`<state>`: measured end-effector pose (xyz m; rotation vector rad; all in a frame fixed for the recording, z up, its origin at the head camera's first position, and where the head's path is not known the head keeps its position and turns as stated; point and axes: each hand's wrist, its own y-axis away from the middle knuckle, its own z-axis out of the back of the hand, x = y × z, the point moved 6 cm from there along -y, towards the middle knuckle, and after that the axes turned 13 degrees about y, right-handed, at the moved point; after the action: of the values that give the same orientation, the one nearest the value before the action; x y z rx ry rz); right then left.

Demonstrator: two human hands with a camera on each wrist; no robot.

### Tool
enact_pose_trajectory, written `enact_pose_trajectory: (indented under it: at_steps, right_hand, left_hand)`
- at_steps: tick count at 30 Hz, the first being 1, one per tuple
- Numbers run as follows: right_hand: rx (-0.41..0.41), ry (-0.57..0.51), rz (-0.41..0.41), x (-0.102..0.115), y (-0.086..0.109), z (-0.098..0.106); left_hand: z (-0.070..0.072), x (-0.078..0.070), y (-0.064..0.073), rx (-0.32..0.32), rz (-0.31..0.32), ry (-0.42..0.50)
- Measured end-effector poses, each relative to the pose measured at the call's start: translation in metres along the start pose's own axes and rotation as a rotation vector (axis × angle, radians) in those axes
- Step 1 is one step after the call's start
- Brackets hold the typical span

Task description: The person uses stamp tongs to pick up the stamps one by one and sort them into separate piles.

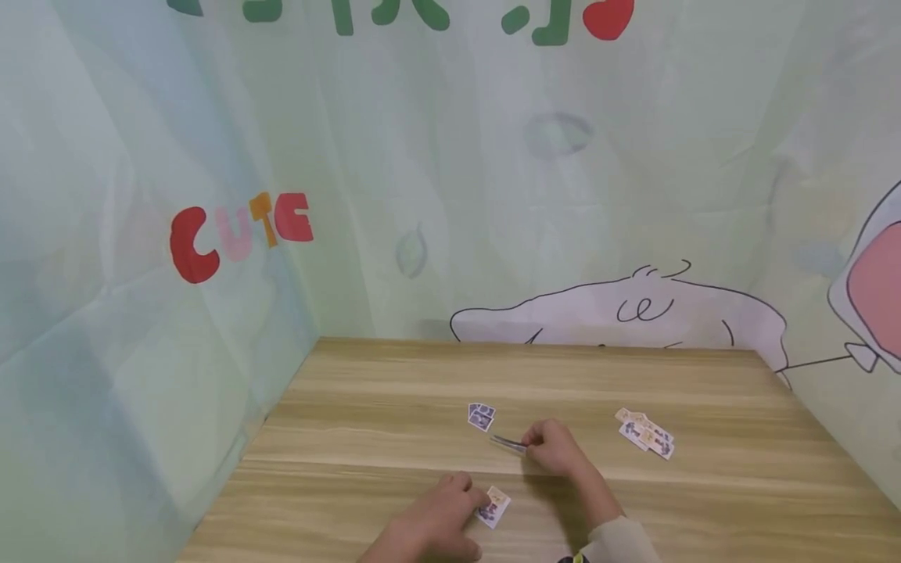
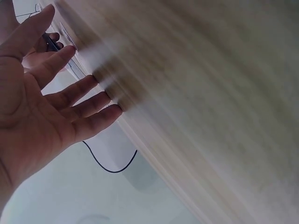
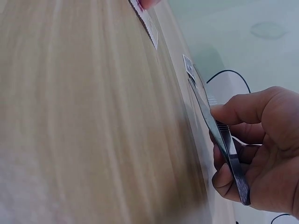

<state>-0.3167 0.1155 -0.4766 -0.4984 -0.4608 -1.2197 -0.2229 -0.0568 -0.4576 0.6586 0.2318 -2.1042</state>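
Note:
My right hand point(image 1: 556, 448) pinches a pair of metal tweezers point(image 1: 508, 444) between thumb and fingers. Their tips point left, just short of some small purple-printed paper pieces point(image 1: 482, 417) that overlap on the table. In the right wrist view, the tweezers point(image 3: 239, 182) lie along the curled fingers. My left hand point(image 1: 439, 516) is spread low over the wood, its index fingertip on a small printed paper card point(image 1: 498, 507) with little cartoon figures. The left wrist view shows this hand point(image 2: 46, 102) with extended fingers, fingertips down at the table surface.
Several overlapping printed cards point(image 1: 647, 434) lie on the wood-grain table point(image 1: 352, 446), to the right of my right hand. A pale green printed cloth point(image 1: 436, 172) hangs behind the table and along its sides.

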Motion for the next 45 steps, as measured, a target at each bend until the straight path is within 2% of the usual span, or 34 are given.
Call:
enact_pose_trajectory:
  at_steps: [6,12,17,25,32,38,45]
  right_hand:
    - [0.03,-0.068,0.006,0.007,0.013,0.0]
    - [0.045,-0.087,-0.002,0.004,0.028,0.003]
    - [0.059,-0.102,0.003,0.003,0.038,0.008]
    - [0.075,-0.172,-0.022,-0.002,0.047,0.008]
    - [0.072,-0.173,0.004,-0.001,0.054,0.01]
    - [0.114,-0.202,0.029,-0.002,0.062,0.01]
    - [0.179,-0.251,0.014,-0.007,0.071,0.009]
  left_hand:
    - [0.002,-0.002,0.005,0.008,0.016,0.045]
    - [0.001,-0.007,0.007,0.013,-0.001,-0.003]
    - [-0.001,-0.006,0.006,-0.011,0.005,0.015]
    - [-0.001,-0.006,0.006,-0.026,0.001,0.01]
    - [-0.001,-0.006,0.006,-0.028,-0.005,-0.016]
    - [-0.001,-0.005,0.005,-0.037,-0.001,-0.009]
    - [-0.003,-0.003,0.003,-0.037,0.001,0.013]
